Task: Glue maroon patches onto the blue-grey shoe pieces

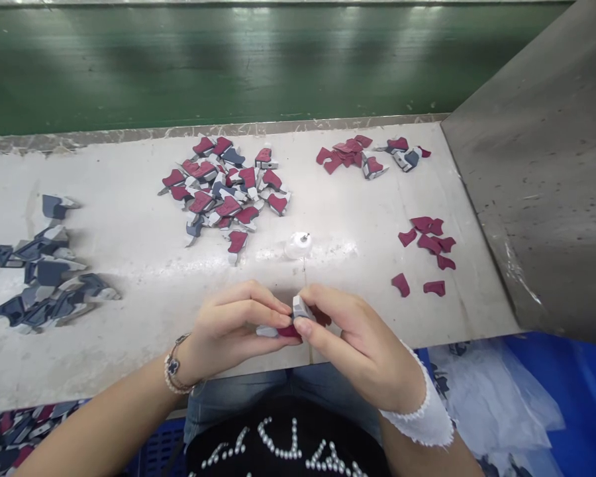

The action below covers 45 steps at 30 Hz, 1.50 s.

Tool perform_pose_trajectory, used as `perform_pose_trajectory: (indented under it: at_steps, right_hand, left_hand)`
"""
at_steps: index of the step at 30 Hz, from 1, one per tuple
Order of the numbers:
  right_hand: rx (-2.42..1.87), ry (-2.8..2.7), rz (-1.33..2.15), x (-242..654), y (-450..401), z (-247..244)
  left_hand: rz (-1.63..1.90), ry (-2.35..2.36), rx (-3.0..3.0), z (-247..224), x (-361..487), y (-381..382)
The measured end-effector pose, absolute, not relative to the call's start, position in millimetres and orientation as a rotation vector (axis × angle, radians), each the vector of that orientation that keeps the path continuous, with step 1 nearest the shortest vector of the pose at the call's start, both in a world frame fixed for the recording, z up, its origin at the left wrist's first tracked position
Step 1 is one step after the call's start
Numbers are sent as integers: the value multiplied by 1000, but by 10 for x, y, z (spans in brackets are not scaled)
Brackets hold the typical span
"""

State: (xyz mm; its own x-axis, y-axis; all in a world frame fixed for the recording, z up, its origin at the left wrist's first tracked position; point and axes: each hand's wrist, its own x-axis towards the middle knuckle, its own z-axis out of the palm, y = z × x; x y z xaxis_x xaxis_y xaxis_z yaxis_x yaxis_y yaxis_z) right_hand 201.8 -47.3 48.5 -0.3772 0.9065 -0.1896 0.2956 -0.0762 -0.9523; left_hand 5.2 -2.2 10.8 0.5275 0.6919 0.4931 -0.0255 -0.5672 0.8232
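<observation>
My left hand (233, 326) and my right hand (362, 341) meet at the table's front edge, fingers closed around a small red, grey and white plastic part (300, 309). Its white and grey end shows between my right thumb and fingers, while red shows under my left fingertips. Whether this is one part or two pressed together, I cannot tell. Just beyond my hands stands a small clear bottle (298, 245) with a white top. Farther back lies a heap of similar red-faced parts (228, 207).
Grey-blue parts without red (49, 271) are heaped at the left. Loose red pieces (430, 244) lie at the right, with more red pieces (345, 154) behind. A metal panel (541, 165) bounds the right side; a green belt (228, 66) runs behind the white tabletop (129, 245).
</observation>
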Motion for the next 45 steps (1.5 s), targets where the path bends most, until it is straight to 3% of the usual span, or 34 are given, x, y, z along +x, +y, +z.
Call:
perform_pose_trajectory:
  at_steps: [6, 10, 16, 24, 28, 35, 45]
  right_hand:
    - [-1389, -1668, 1432, 1963, -459, 500]
    - [-1494, -1785, 1233, 1914, -454, 468]
    - [-1528, -2026, 933, 1846, -476, 421]
    - [-1401, -2169, 902, 1927, -518, 436]
    - [-1413, -2219, 892, 1951, -508, 478]
    - [-1374, -2204, 1078, 1997, -522, 610]
    - [-1275, -2155, 1210, 2100, -551, 659]
  left_hand:
    - [1057, 649, 1887, 44, 28, -10]
    - [819, 826, 1690, 8, 31, -42]
    - [620, 841, 1899, 39, 16, -54]
    - [257, 778, 1190, 181, 48, -56]
    - [289, 758, 1183, 164, 66, -82]
    - [496, 653, 1701, 81, 69, -82]
    - [641, 554, 1811, 109, 47, -111]
